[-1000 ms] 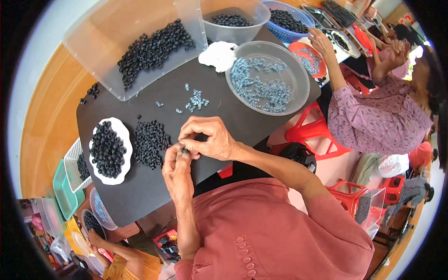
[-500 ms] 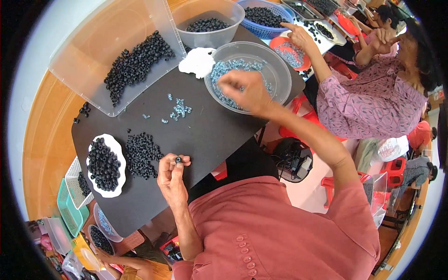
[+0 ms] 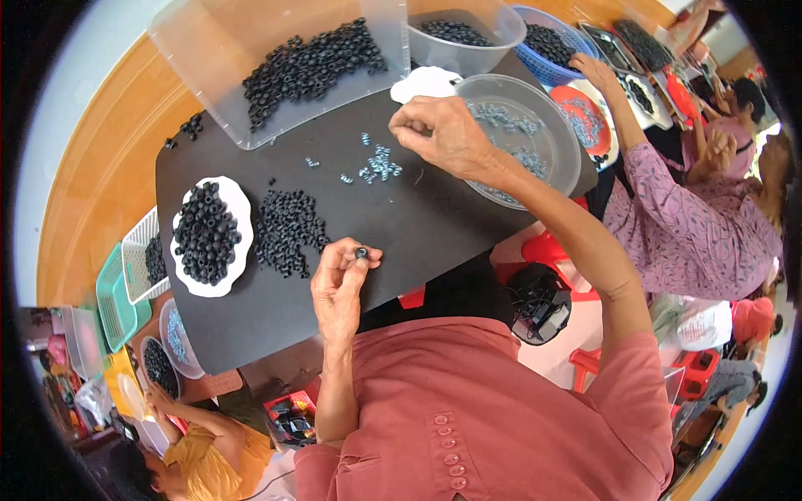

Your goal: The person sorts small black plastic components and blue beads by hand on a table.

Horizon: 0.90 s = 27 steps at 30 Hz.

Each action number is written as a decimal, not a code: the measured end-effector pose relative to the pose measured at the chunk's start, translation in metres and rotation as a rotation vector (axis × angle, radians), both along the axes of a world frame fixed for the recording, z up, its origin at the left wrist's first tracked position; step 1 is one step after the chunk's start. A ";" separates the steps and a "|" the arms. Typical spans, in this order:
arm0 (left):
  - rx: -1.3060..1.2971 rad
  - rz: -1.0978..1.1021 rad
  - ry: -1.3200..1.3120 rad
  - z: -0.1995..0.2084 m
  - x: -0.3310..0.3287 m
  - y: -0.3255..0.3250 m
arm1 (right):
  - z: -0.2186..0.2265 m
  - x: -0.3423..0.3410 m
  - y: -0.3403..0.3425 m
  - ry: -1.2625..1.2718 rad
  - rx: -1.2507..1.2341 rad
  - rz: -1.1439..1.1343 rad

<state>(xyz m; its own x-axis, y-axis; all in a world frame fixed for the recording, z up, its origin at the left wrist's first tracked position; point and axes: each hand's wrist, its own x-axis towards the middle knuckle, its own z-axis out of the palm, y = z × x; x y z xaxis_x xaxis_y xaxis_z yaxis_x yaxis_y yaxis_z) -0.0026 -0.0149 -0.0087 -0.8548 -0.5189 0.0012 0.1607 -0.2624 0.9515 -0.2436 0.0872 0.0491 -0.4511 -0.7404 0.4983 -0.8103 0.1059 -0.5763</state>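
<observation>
My left hand pinches a small black round cap, its hollow end showing, over the table's near edge. My right hand is at the left rim of a clear round bowl, thumb and fingers pressed together; whatever they hold is too small to make out. Bluish metal springs lie in that bowl, and a few loose springs are scattered on the dark table. Left of my left hand spread many small black parts, beside a white scalloped plate heaped with black caps.
A large clear bin of black caps stands at the back, near a clear tub and a blue basket. A white item lies by the bowl. Co-workers sit at right and lower left.
My right hand has come out of the bowl of springs toward the left. My left hand keeps holding the black cap. The whole view has shifted, and the co-worker's hand at right has lowered.
</observation>
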 end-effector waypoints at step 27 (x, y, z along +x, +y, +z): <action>0.101 -0.105 0.016 0.001 0.002 -0.003 | -0.034 0.040 -0.179 0.217 0.251 0.525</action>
